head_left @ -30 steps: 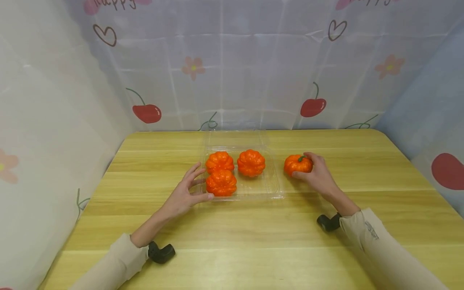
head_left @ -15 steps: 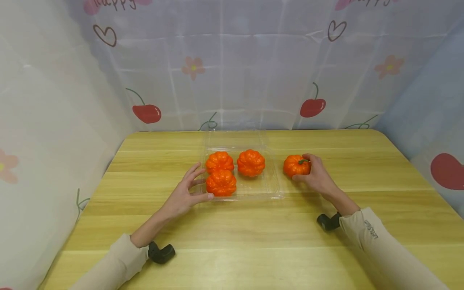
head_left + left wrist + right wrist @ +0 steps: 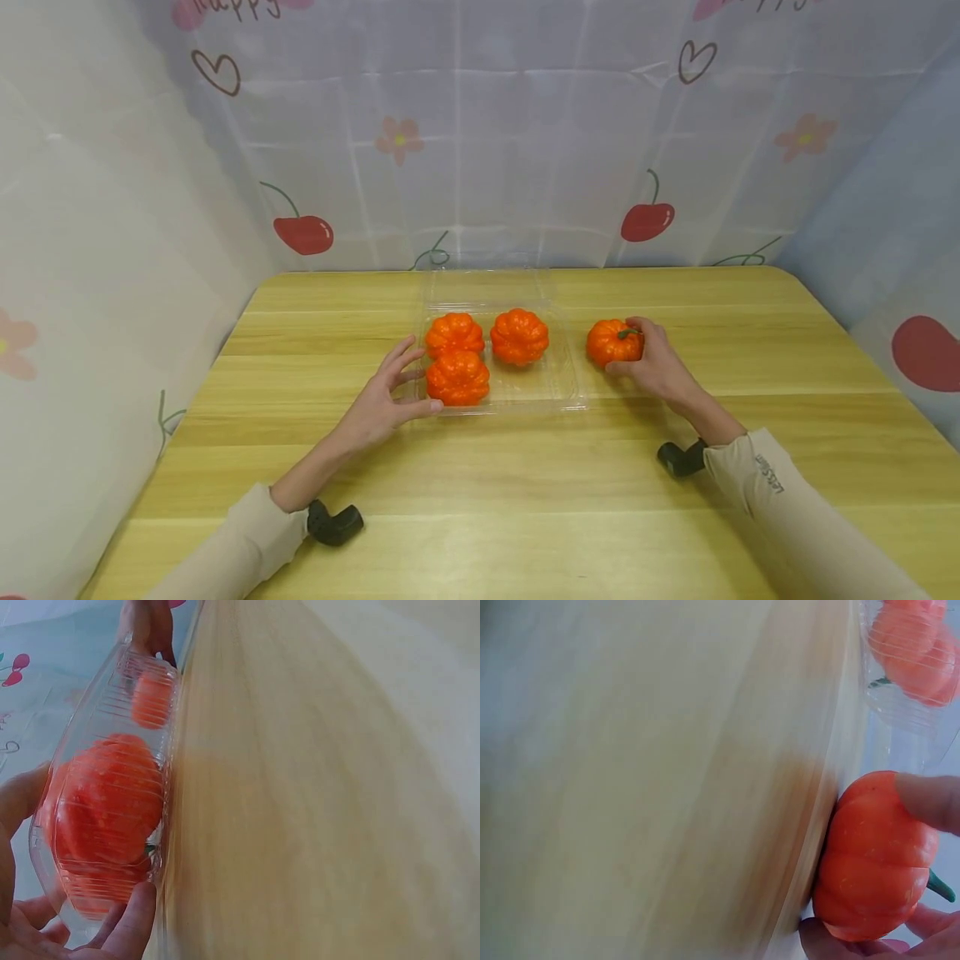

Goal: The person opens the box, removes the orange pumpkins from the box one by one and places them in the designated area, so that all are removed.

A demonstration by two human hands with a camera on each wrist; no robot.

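Observation:
A clear plastic clamshell box (image 3: 528, 398) lies on the table with its lid folded back. Inside are three orange toy pumpkins: one at back left (image 3: 453, 333), one at front left (image 3: 457, 380) and one at back right (image 3: 519, 337). My left hand (image 3: 378, 407) holds the box's left side, thumb at the front rim and fingers along the left edge; the left wrist view shows its fingertips (image 3: 139, 907) on the plastic wall. Right of the box, my right hand (image 3: 652, 360) grips a fourth pumpkin (image 3: 874, 855), its green stem (image 3: 940, 886) showing and its base close over the table.
The transparent lid (image 3: 487, 286) leans back toward a printed curtain (image 3: 517, 167) behind the wooden table (image 3: 487, 500). Black wrist-worn pieces (image 3: 334, 523) stick out at both sleeves. More white fabric (image 3: 90, 250) hangs along the left side.
The pumpkin in my right hand has shifted slightly left and its stem has turned a little. The left hand and the box have stayed put.

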